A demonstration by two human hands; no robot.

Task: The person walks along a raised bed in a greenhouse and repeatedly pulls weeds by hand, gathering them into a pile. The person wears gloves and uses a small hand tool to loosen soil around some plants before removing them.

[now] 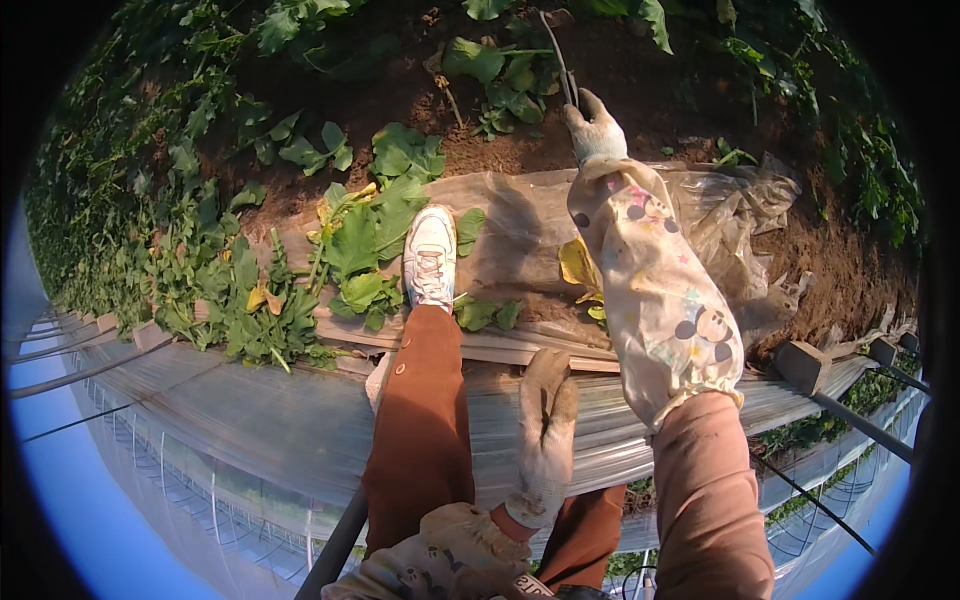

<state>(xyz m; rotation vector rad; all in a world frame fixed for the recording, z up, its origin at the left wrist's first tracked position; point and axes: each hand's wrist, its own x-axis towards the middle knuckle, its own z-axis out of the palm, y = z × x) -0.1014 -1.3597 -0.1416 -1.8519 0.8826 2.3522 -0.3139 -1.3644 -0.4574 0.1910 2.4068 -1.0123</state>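
My right hand, in a soiled knit work glove, reaches out over the bare soil at the top. It grips a thin grey tool that points away from me; its far end lies among leaves and its exact kind is unclear. A printed sleeve cover wraps that forearm. My left hand, gloved too, hangs low in front of the plastic film, with nothing visible in it. A narrow gap shows between its thumb and fingers. Leafy green plants grow just left of the tool.
My white shoe stands on a brown plastic sheet beside pulled or cut leaves. Crumpled film lies at the right. Rolled greenhouse film runs across behind, with a block on a pipe. Dense foliage borders the left.
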